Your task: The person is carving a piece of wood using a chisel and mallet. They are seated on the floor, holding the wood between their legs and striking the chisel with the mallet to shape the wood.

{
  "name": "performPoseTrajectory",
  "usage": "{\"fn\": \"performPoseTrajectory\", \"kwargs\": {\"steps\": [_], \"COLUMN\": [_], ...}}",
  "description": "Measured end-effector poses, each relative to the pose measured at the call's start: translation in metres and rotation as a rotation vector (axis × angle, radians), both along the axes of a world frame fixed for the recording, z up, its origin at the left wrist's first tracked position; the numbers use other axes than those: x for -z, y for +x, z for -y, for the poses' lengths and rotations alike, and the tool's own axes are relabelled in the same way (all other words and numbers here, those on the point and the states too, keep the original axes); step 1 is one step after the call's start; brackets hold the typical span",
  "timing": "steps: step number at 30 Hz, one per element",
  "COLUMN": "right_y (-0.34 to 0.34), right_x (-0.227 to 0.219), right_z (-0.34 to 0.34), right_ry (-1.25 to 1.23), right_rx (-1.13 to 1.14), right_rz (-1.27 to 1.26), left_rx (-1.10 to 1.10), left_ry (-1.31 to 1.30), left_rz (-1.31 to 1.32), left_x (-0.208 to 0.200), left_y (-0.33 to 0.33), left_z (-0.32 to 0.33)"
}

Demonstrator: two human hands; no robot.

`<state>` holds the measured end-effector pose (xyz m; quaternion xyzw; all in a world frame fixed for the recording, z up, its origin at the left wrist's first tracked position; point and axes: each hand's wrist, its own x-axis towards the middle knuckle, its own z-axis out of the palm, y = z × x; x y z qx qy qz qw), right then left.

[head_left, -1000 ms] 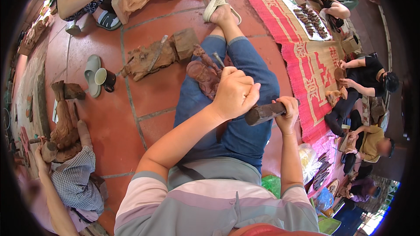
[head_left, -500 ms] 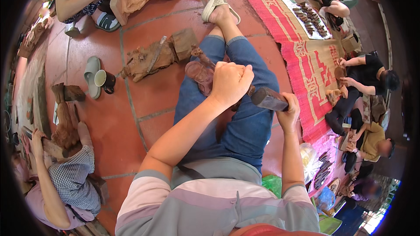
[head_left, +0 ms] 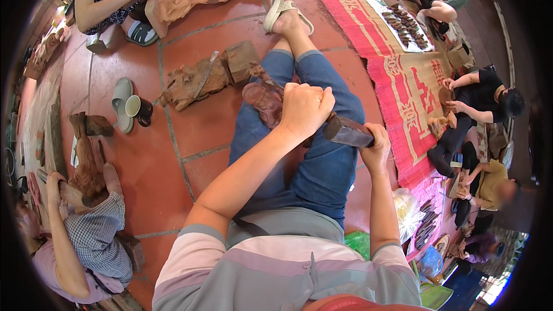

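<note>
A reddish-brown wood carving [head_left: 262, 102] with rounded forms lies across my thighs. Closed in a fist beside it, my left hand [head_left: 306, 109] grips a chisel, whose dark handle end [head_left: 330, 117] pokes out at the right of the fist; its blade is hidden. My right hand [head_left: 375, 148] is wrapped round a mallet with a dark, blocky wooden head [head_left: 348, 132]. That head is right up against the chisel's handle end, though I cannot tell whether they touch.
On the tiles ahead lies a second wood carving [head_left: 199, 80] with a flat tool on it. A mug [head_left: 138, 109] and a grey slipper [head_left: 122, 103] are to the left. A red woven mat [head_left: 397, 109] runs along the right. Other people work on carvings around me.
The mallet head has moved left toward the chisel's handle end, and my right hand has shifted slightly left with it. My left hand and the carving have hardly moved.
</note>
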<state>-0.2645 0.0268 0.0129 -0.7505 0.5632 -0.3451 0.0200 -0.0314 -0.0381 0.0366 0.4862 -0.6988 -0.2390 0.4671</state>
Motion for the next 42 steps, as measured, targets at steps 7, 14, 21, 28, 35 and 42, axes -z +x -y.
{"fn": "performPoseTrajectory", "kwargs": {"steps": [7, 14, 21, 28, 35, 42], "right_y": [0.004, -0.002, 0.001, 0.003, 0.009, 0.013], "right_x": [-0.004, 0.002, 0.004, 0.002, -0.004, -0.005], "right_z": [-0.002, -0.007, -0.013, -0.011, -0.020, -0.038], "right_ry": [0.040, 0.032, 0.191, 0.305, 0.338, 0.404], "right_rx": [0.025, 0.021, 0.107, 0.181, 0.198, 0.230], "right_rz": [-0.042, 0.080, 0.350, 0.246, 0.243, 0.464], "left_rx": [-0.048, 0.010, -0.029, -0.026, -0.029, 0.162], "left_ry": [-0.049, -0.177, 0.012, 0.108, 0.070, -0.048], "left_rz": [0.003, 0.045, 0.061, 0.053, 0.167, 0.133], "left_x": [0.000, -0.020, -0.008, -0.012, -0.001, -0.050], "left_y": [-0.003, -0.013, -0.011, -0.005, -0.011, -0.009], "left_z": [0.003, -0.009, -0.002, 0.012, 0.012, -0.028]}}
